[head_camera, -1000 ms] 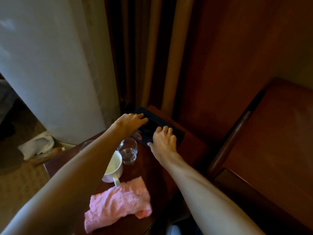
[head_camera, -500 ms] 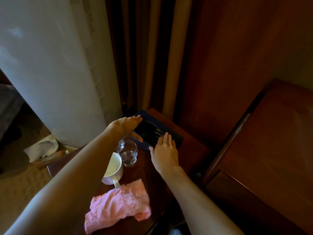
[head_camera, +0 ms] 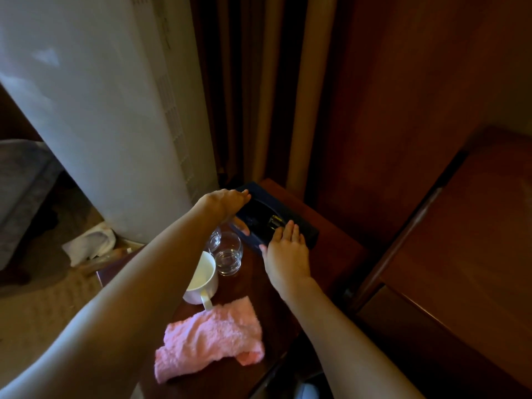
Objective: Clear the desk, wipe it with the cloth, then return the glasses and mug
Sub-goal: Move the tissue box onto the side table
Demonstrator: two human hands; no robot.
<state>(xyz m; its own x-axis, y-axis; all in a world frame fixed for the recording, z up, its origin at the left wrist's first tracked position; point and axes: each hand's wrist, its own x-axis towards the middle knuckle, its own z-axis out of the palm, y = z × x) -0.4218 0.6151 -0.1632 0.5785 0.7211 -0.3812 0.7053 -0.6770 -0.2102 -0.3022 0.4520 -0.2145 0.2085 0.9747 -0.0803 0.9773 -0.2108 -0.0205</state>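
2 hands on the dark tray (head_camera: pixel 302 230) at the far corner of the bench (head_camera: pixel 331 234): left hand (head_camera: pixel 227 204) curled over the tray's left end, thumb under the near rim; right hand (head_camera: pixel 288 249) lying flat with fingers spread at the near right edge, not wrapped around anything. Cannot tell whether the tray is lifted or just braced. Small dark object inside it, too dim to identify. Main risk, as judged: 2 glasses just beside the tray's near-left edge, front glass (head_camera: pixel 229 253) plain, second glass (head_camera: pixel 214 239) half hidden behind the left forearm. Pulling the tray toward the body, or dropping the left wrist, likely clips them. Mug (head_camera: pixel 201 279) almost touching the front glass, handle pointing at the pink cloth (head_camera: pixel 207 338), so 1 knock probably chains into the next. Glass on hard wood: tip or roll off the left edge onto carpet a real possibility. Uneven grip a second worry; tray could tilt and slide its contents. Room: tight. Curtains (head_camera: pixel 259 96) and white column (head_camera: pixel 95 110) close behind and left of the tray, wood panel to the right, so no exit backward. Bench narrow, near half taken by cloth, mug, glasses. Clear strip only along the right side under the right forearm. Safest path looks straight up, then right toward the larger wooden surface (head_camera: pixel 466 240).
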